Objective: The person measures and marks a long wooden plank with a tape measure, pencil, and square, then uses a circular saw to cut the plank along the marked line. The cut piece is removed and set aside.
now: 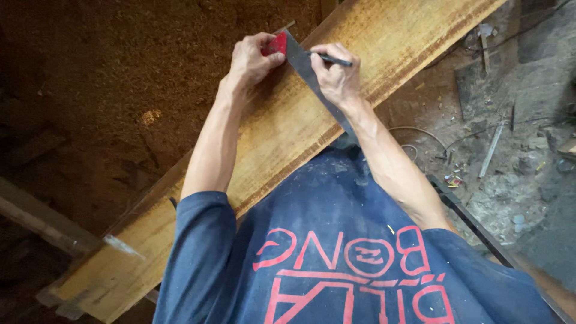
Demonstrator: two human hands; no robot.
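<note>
A long wooden plank runs diagonally from lower left to upper right. Across it lies a metal try square with a red stock at the plank's far edge. My left hand presses on the red stock and holds the square against the plank. My right hand rests on the plank beside the steel blade and grips a dark pencil, its tip at the blade's edge. My blue shirt fills the bottom of the view.
Sawdust covers the ground left of the plank. To the right lies dusty floor with scrap pieces, a wire and a metal bar. A dark metal frame edge runs along the lower right.
</note>
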